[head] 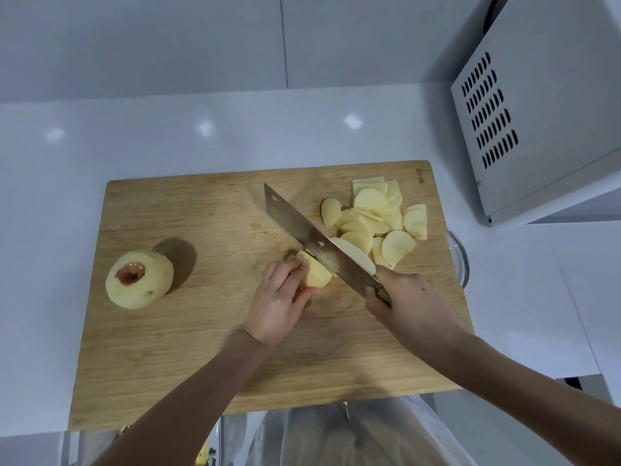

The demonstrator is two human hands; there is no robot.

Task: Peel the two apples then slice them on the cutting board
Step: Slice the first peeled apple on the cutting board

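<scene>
At frame centre, the left hand (280, 306) grips an apple piece (315, 270) on the cutting board (188, 338); the right hand (408, 306) is closed around the handle of the knife (302, 230), blade against that piece. Apple slices (373, 220) are piled at upper right, and a peeled whole apple (139, 279) sits at the board's left.

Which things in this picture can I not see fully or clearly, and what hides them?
Head view, all:
Knife handle: wrapped by the right hand.
Apple piece: partly covered by the left hand and the blade.
Glass bowl: mostly behind the cutting board; contents unseen.
Stamp on the board's corner: too small to read.
</scene>
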